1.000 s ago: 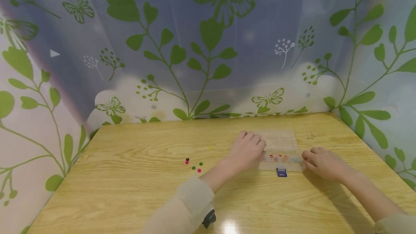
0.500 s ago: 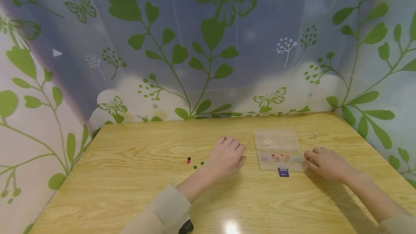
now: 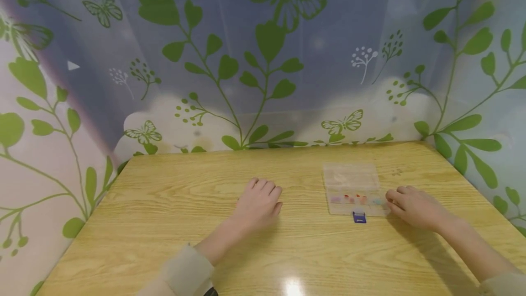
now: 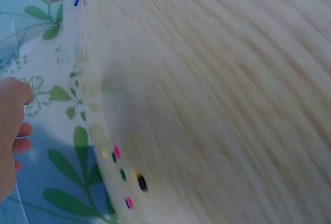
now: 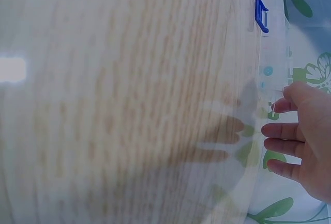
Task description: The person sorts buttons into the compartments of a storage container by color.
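Note:
A clear plastic compartment box (image 3: 351, 176) lies with its lid folded back on the right half of the table. Its blue latch (image 3: 359, 217) points toward me. Red, orange, purple and pale blue pieces show in its compartments. My right hand (image 3: 415, 207) pinches the box's right end between thumb and index finger, the other fingers held loosely apart (image 5: 282, 130). My left hand (image 3: 258, 201) hovers left of the box, fingers loosely bent, nothing visible in them. Below it lie small round discs, pink, green (image 4: 122, 175), yellow and black (image 4: 142, 182); in the head view the hand hides nearly all of them.
The wooden table (image 3: 135, 223) reaches back to a curtain (image 3: 230, 58) printed with green leaves and butterflies. Several tiny pale bits (image 3: 397, 172) lie behind the right hand. A light glare (image 3: 293, 286) shows at the table's front.
My left hand has left the box's left edge and moved left over the loose discs, covering them in the head view. The right hand stays at the box's right end.

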Available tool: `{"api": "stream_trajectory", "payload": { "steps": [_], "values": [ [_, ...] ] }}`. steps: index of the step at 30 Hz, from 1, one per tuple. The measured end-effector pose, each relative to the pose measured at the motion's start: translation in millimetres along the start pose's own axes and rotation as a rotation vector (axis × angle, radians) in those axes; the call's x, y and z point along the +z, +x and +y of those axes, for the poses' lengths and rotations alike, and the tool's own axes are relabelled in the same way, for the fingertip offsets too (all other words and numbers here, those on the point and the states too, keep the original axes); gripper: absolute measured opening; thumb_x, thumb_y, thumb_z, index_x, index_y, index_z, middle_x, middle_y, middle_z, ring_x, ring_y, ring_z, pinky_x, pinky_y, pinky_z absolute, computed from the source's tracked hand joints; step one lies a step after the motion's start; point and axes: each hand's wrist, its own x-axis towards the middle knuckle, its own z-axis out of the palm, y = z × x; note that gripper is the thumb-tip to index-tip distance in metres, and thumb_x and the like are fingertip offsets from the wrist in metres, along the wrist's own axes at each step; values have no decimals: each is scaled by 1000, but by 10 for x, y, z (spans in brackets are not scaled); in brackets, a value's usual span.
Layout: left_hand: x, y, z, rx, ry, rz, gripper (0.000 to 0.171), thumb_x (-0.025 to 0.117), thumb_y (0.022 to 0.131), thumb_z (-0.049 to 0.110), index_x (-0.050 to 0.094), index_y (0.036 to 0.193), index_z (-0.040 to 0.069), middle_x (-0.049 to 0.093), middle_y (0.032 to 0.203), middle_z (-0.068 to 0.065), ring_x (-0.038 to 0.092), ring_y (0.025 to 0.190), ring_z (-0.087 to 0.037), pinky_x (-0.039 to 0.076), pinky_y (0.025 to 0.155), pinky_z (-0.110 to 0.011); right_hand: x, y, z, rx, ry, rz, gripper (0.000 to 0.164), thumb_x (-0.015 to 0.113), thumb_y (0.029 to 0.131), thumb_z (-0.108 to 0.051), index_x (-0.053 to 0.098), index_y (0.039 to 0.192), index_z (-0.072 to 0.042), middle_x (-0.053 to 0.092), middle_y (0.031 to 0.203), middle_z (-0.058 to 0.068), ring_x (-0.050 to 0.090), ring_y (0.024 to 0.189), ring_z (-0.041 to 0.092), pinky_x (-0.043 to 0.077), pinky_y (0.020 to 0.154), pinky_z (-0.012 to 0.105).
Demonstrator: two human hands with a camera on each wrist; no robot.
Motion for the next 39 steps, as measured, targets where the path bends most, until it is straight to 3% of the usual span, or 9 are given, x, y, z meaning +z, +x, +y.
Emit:
{"api": "stream_trajectory", "payload": {
  "steps": [6,16,22,27,39],
  "values": [
    [62,-169,-150,-32,10,-23,21,69,79,25,63,90,8,61,85,-3,55,83,-20,42,81,-35,10,5,8,6,-9,4,11,61,88,-14,51,83,-18,43,72,-6,39,64,11,34,54,29],
    [203,-358,-338,-53,48,-126,17,66,83,27,62,83,10,60,81,-2,54,80,-20,42,79,-35,-10,5,-7,11,3,-18,8,60,89,-15,53,85,-17,44,74,-7,40,64,11,34,55,29],
    [279,-381,-336,-9,61,-171,16,62,84,27,62,84,11,60,83,-2,55,80,-19,42,76,-33,-16,4,-11,16,4,-27,8,59,89,-15,53,85,-18,44,73,-7,40,64,10,34,55,29],
    [362,-393,-308,31,67,-170,14,59,85,23,63,81,10,59,78,-1,54,76,-19,43,72,-32,-31,3,-25,10,2,-22,9,60,89,-14,53,84,-17,44,73,-7,39,63,10,34,54,28],
    [424,-394,-286,48,50,-206,17,55,88,20,67,86,8,61,81,-3,54,78,-19,44,74,-34,-30,3,-14,12,-7,-22,6,60,88,-15,55,87,-17,44,75,-6,40,64,10,34,53,29]
  ]
}}
